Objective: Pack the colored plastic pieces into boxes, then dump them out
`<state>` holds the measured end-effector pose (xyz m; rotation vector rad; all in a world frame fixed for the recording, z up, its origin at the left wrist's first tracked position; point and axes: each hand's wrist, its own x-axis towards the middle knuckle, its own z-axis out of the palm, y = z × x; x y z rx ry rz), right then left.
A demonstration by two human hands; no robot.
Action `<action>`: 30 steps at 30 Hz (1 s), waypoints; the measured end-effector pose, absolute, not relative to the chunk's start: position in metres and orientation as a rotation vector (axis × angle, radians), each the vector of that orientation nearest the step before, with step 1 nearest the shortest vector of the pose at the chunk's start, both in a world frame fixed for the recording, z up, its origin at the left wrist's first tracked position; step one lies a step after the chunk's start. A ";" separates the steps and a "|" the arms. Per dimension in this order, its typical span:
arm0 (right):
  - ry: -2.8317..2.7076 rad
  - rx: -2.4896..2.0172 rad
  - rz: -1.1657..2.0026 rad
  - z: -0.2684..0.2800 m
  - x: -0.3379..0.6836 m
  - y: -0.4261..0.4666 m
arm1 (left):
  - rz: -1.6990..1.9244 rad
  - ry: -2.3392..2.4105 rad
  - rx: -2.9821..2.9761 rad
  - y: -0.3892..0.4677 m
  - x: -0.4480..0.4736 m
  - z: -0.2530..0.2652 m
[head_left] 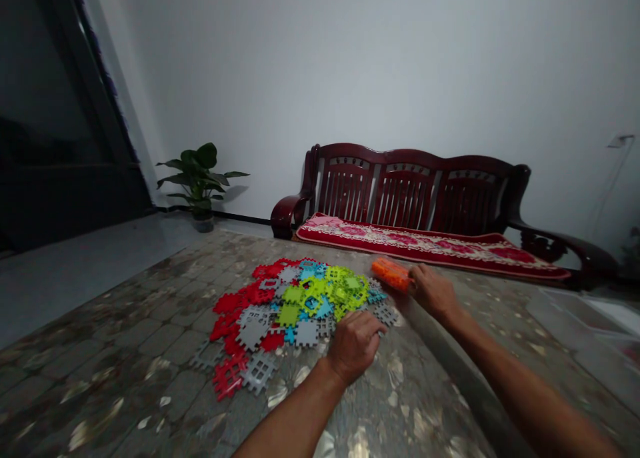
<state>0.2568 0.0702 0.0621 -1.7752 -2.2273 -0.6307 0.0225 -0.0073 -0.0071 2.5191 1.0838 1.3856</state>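
A spread pile of flat plastic interlocking tiles lies on the patterned tabletop, with red tiles (230, 303) on the left, grey tiles (253, 325) among them, lime-green tiles (345, 288) on top and blue tiles (324, 307) between. My left hand (355, 343) is closed at the near right edge of the pile, beside some grey tiles; its fingertips are mostly hidden. Off the pile's far right side, my right hand (434, 291) grips the end of a bright orange oblong thing (391, 274). Blur hides whether this is one piece or several tiles together.
The table (165, 338) has a grey stone-and-leaf pattern. Clear plastic containers (575, 318) stand at the right. Behind the table is a dark wooden bench (400, 185) with a red floral cushion (425, 245). A potted plant (200, 178) stands at the back left.
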 end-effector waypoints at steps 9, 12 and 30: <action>-2.236 -1.519 -0.872 0.035 0.291 -0.042 | 1.409 1.085 2.520 -0.011 0.024 -0.001; -2.198 -1.376 -0.863 0.026 0.274 -0.058 | 1.413 1.044 2.501 -0.015 0.024 0.002; -2.206 -1.004 -0.641 0.016 0.247 -0.078 | 0.928 0.779 2.772 -0.026 0.043 0.002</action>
